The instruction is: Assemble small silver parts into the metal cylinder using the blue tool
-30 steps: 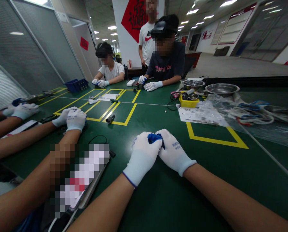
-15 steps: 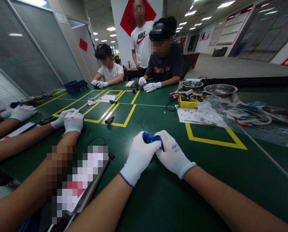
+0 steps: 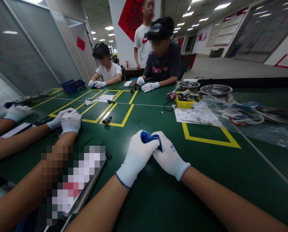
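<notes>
My left hand point(image 3: 139, 154) and my right hand point(image 3: 167, 154), both in white gloves with blue-coated palms, meet above the green table point(image 3: 144, 206). Their fingers are curled and pressed together at the tips. Between them shows a thin, curved, shiny edge of a small part point(image 3: 156, 138); the gloves hide the rest, so its kind cannot be made out. Ahead and to the left, a short dark cylindrical piece point(image 3: 107, 120) lies inside a yellow tape outline, apart from my hands.
A phone-like device point(image 3: 86, 180) lies left of my forearm, beside a neighbour's gloved hands point(image 3: 70, 120). To the right are a yellow bin point(image 3: 185, 103) of parts, metal bowls point(image 3: 216, 90), paper point(image 3: 194, 116), and cables in plastic point(image 3: 250, 112). Co-workers' gloved hands point(image 3: 148, 86) rest across the table.
The view has shifted slightly, so most things sit a little further left. My hands stay together with nearly the same grip. The standing person at the back has moved a little to the right.
</notes>
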Motion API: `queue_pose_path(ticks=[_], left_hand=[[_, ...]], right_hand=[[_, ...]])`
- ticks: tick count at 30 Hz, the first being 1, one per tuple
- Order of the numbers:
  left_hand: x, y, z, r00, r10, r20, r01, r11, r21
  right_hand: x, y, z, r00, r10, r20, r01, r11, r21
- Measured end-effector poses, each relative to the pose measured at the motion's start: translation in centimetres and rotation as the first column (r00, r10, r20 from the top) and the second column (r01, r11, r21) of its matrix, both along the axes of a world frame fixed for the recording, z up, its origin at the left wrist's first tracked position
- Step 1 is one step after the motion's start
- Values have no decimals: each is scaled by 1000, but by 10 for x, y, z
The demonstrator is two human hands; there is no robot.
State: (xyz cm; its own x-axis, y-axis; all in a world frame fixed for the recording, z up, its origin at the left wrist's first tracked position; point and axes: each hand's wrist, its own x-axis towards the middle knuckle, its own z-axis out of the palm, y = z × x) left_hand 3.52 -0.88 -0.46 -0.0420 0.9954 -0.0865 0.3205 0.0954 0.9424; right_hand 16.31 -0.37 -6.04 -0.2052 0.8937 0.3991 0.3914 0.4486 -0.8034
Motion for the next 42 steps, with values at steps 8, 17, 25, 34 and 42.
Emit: queue_pose_path(ticks=[8,17,25,34,42], left_hand=[[-10,5,-7,942,-113,317,111,994,25],[-14,3,-6,962,-200,185,159,963,216],[-29,0,10,843,-199,-499,428,810,400],[-38,2,13,729,-237,-642,581,711,397],[-45,1,17,595,-224,-772,694,627,353]], right_hand=[[-2,-8,5,975,24,-221,-58,987,-149],[-2,-6,3,939,22,-344,-97,975,-201],[4,1,3,924,94,-372,-172,968,-183],[5,0,8,961,186,-204,-222,960,-170],[3,-5,15,974,205,-96,-221,953,-207]])
